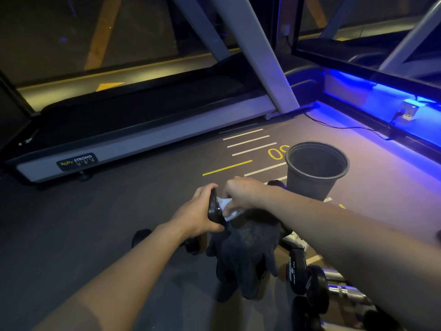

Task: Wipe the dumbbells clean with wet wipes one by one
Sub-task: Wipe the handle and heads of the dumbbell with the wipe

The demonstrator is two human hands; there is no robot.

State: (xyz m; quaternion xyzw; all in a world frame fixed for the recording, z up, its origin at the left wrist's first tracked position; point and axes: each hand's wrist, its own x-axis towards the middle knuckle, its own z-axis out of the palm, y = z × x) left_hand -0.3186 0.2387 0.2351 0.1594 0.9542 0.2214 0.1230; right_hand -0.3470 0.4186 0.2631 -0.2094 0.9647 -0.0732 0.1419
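2 hands (199,212) (241,191), grips clamped on dumbbell (214,207) and wipe (229,210); "BODY STRONG" treadmill (76,160).

1. A treadmill (133,130) lies across the upper left, its grey side rail bearing a "BODY STRONG" label (76,161).
2. Its grey upright (262,56) slants up from the deck's right end.
3. A dark bin (315,168) stands upright on the floor (95,223), right of centre, over yellow and white floor markings (248,149).
4. A dark cloth (245,254) hangs low in the centre.
5. A blue light strip (381,91) glows along the right wall, above a socket box (409,109).
6. A black cable (346,127) runs over the floor near that wall.
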